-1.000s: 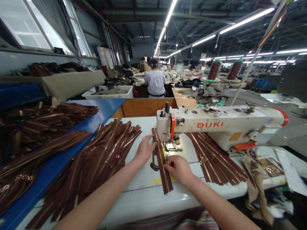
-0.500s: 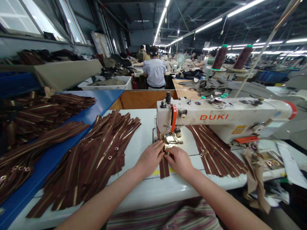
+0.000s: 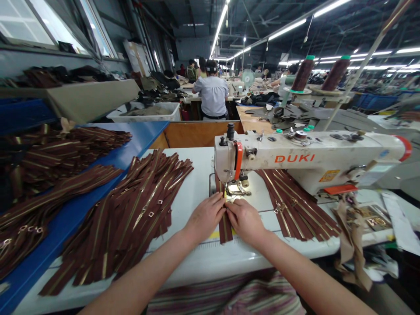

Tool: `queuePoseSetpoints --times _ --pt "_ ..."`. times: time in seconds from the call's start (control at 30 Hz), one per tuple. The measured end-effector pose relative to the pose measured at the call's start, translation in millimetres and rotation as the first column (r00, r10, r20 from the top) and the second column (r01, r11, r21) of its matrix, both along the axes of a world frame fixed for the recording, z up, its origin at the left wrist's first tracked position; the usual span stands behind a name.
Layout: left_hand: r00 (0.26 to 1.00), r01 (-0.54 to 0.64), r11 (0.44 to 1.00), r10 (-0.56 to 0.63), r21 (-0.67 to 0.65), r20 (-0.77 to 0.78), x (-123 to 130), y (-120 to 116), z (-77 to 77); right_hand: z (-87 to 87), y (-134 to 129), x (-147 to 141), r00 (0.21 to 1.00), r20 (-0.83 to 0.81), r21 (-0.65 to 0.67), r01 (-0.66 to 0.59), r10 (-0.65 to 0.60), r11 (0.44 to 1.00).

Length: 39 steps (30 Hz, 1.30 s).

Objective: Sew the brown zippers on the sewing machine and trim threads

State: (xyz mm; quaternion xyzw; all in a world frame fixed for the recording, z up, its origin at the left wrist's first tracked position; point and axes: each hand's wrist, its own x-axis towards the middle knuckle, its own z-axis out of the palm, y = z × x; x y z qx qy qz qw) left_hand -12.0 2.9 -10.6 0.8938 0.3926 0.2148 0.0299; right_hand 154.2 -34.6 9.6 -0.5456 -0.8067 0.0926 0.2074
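Right now, from my remote seat, I see the left hand (image 3: 205, 217) and the right hand (image 3: 245, 221) meeting over a brown fabric zipper strip with brass teeth (image 3: 225, 229). It lies lengthwise on a white sewing table (image 3: 193, 262), its upper end under the steel presser foot (image 3: 236, 189) of a cream-white DUKI sewing machine (image 3: 295, 156). The fingers of each hand lie together, pressed onto the strip from either side; I cannot tell whether they pinch it. A heap of matching brown zippers (image 3: 131, 214) sits left of the hands, and a second fan of brown zippers (image 3: 295, 205) spreads beneath the machine arm. The risk I'd flag: fingertips this close to the foot could be caught if the machine runs, and a strip nudged askew could sew crooked.
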Motion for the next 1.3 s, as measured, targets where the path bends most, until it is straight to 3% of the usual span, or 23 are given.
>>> queuePoseSetpoints --times 0.27,0.5,0.73,0.9,0.97,1.1,1.3 --pt "0.999 -0.006 0.999 0.005 -0.043 -0.035 0.9 -0.7 3.0 0.6 1.8 1.0 0.993 0.105 0.018 -0.054 0.052 0.998" --pt "0.999 -0.019 1.000 0.020 -0.017 0.035 2.2 -6.7 9.8 2.5 3.7 2.5 0.987 0.139 -0.002 -0.077 0.077 0.997" --pt "1.000 -0.020 1.000 0.020 -0.014 -0.013 4.3 -3.7 11.6 0.0 17.7 15.6 0.991 -0.004 0.007 -0.132 0.132 0.991" --pt "1.000 -0.003 1.000 0.003 -0.026 -0.001 5.2 5.1 6.9 2.2 54.8 35.6 0.956 -0.261 -0.058 0.127 -0.137 0.990" --pt "1.000 0.000 1.000 0.000 -0.026 -0.005 5.4 7.5 5.8 3.0 72.8 39.3 0.938 -0.290 -0.099 0.166 -0.188 0.981" --pt "1.000 0.004 1.000 -0.004 -0.010 -0.023 5.5 8.0 5.0 0.4 100.0 34.8 0.936 -0.338 -0.179 0.036 -0.096 0.983" --pt "1.000 0.001 1.000 -0.001 -0.012 -0.006 5.4 6.4 2.8 -9.4 120.0 29.0 0.903 -0.428 -0.244 -0.147 0.030 0.959"
